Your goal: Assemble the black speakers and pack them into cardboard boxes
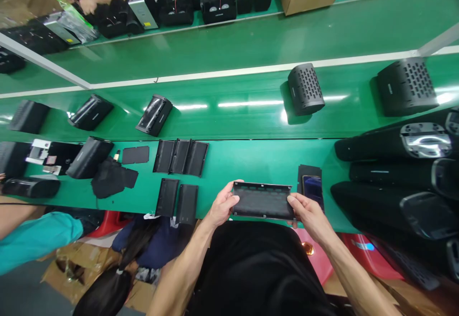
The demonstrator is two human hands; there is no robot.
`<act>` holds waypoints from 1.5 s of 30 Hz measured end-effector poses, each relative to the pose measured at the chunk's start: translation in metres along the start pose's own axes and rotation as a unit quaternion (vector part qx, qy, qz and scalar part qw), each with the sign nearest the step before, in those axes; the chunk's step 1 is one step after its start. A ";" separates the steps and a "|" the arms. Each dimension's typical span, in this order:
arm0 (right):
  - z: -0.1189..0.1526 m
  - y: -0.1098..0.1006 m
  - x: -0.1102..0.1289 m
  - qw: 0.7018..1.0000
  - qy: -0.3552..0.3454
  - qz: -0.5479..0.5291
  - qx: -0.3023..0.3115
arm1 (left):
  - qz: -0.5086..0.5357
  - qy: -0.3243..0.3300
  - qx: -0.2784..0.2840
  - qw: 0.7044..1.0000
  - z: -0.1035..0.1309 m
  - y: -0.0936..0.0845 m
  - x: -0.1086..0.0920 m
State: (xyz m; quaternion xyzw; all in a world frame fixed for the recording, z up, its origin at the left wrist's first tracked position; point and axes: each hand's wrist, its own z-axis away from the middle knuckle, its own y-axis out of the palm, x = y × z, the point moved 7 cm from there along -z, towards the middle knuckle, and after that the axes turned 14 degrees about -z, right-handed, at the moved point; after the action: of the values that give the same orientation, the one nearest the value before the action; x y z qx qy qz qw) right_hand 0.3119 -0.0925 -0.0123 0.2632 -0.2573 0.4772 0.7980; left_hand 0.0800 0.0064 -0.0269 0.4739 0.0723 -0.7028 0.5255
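Between my two hands is a black rectangular plastic panel (263,201), its hollow side with a raised rim facing up. My left hand (225,204) grips its left end, thumb over the rim. At the right end, my right hand (307,211) pinches the edge the same way. Left of my hands lie similar black panels (181,157), several of them, in two groups on the green table. Just beyond my right hand a phone (312,188) rests on a dark flat sheet (309,170).
Large black speaker-like housings (387,172) crowd the right side. Several smaller housings, one grilled (306,89), stand on the green belt (233,115) beyond the table. Black sheets (114,177) lie at left. A co-worker's teal sleeve (43,239) shows at far left.
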 end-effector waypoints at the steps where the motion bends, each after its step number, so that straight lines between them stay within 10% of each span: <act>1: 0.000 0.000 0.000 1.000 0.000 0.001 -0.001 | 0.000 0.000 0.000 1.000 0.000 0.000 0.000; 45: -0.003 0.002 -0.009 0.999 0.001 -0.041 0.000 | 0.043 -0.029 -0.078 0.996 0.002 -0.003 0.014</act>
State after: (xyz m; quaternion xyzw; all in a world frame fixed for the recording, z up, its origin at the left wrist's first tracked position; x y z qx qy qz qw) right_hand 0.3068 -0.0950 -0.0203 0.2738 -0.2456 0.4440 0.8171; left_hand 0.0765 -0.0026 -0.0378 0.4137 0.0916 -0.6851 0.5925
